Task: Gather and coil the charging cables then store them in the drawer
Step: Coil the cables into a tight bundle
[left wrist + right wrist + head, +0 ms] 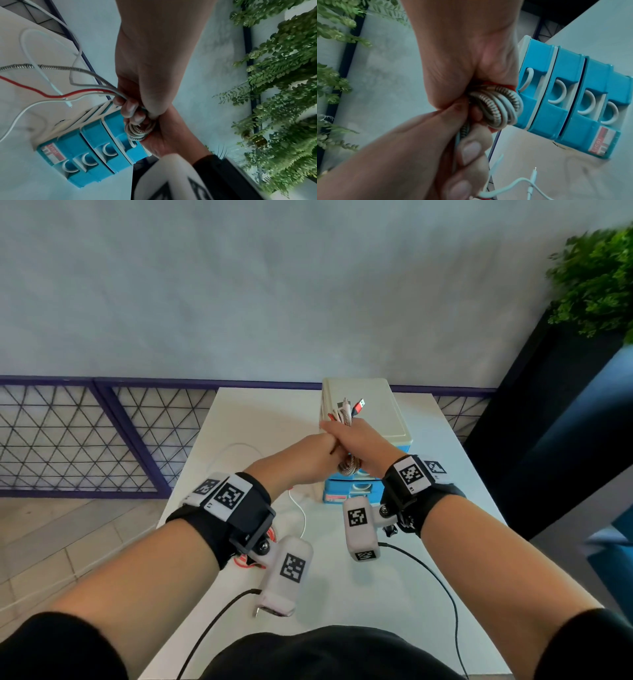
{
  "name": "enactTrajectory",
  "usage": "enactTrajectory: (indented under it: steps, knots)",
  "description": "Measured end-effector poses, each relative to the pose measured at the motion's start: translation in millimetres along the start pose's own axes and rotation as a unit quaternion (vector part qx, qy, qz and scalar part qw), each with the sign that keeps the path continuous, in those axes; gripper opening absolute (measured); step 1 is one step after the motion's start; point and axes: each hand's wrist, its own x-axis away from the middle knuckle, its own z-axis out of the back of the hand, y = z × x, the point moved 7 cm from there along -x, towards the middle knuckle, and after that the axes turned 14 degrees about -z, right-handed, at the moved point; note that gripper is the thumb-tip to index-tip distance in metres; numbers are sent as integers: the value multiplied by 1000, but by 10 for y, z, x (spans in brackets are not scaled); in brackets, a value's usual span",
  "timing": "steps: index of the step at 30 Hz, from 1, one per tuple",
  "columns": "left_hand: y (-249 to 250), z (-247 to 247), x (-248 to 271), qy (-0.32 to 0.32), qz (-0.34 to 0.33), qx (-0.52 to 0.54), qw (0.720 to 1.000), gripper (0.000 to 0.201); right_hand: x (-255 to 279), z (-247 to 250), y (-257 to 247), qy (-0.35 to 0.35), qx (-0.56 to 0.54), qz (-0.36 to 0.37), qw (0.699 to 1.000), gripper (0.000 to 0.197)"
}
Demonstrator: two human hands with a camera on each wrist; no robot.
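Observation:
A bundle of charging cables (349,465) (red, white, grey and braided) is coiled in loops, and my right hand (363,440) grips it in its fist above the table. Plug ends (358,406) stick out above that fist. The coil (498,106) shows below my right palm (471,65). My left hand (308,455) meets the right one and grips the trailing strands (89,93), its fingers (130,108) curled round them. Those strands run down to the white table (394,594). Just behind the hands stands the blue drawer unit (352,491), (565,101), all its drawers shut.
Loose white cable (301,515) and red cable (272,537) lie on the table under my left wrist. Black wrist-camera leads (431,573) cross the near table. A purple lattice fence (85,436) stands left, a dark planter with green plants (596,278) right.

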Motion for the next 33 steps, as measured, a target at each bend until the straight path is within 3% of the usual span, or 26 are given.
enactTrajectory:
  steps: [6, 10, 12, 14, 17, 19, 24, 27, 33]
  knots:
    - [85, -14, 121, -109, 11, 141, 984, 24, 74, 10, -46, 44, -4, 13, 999, 33]
    - [21, -79, 187, -181, 59, 146, 971, 18, 92, -19, -53, 70, -29, 36, 996, 30]
    - [6, -107, 225, -205, 67, 97, 972, 27, 59, -51, -45, 50, -104, 33, 993, 24]
    - [-14, -116, 208, -185, 50, 64, 979, 31, 51, -56, -42, 8, -217, 21, 976, 17]
    - [-21, -185, 188, -145, 11, 88, 985, 33, 78, -32, -75, -67, -380, 7, 923, 16]
    - [-37, -238, 206, -120, -10, 112, 986, 39, 82, 4, -100, -80, -415, 1, 906, 23]
    - [-275, -322, 300, -77, -7, 216, 973, 39, 74, 150, -178, -77, -416, 16, 906, 30]
    - [-424, -308, 345, -57, 27, 323, 944, 40, 72, 236, -199, -74, -419, 16, 905, 28]
    - [-583, -274, 469, -102, 82, 489, 863, 29, 36, 399, -209, -30, -397, 44, 916, 21]
